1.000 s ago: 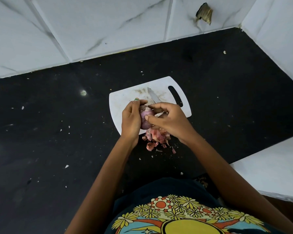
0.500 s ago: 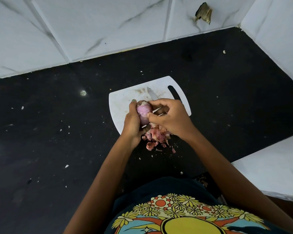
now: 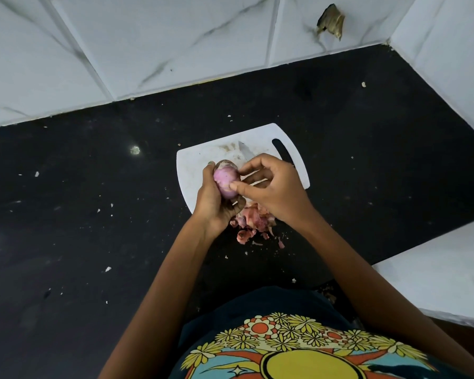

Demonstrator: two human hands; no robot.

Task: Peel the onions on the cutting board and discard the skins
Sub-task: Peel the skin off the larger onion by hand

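My left hand [image 3: 216, 203] cups the onion [image 3: 226, 180] above the cutting board [image 3: 200, 165], its long axis running away from me. My right hand [image 3: 268, 187] sits just beside it, thumb and fingertips pinching at its near side, skins [image 3: 253, 221] heaped below.

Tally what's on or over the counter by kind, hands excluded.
Onion: 1
Cutting board: 1
Knife: 1
Pile of skins: 1
Total: 4
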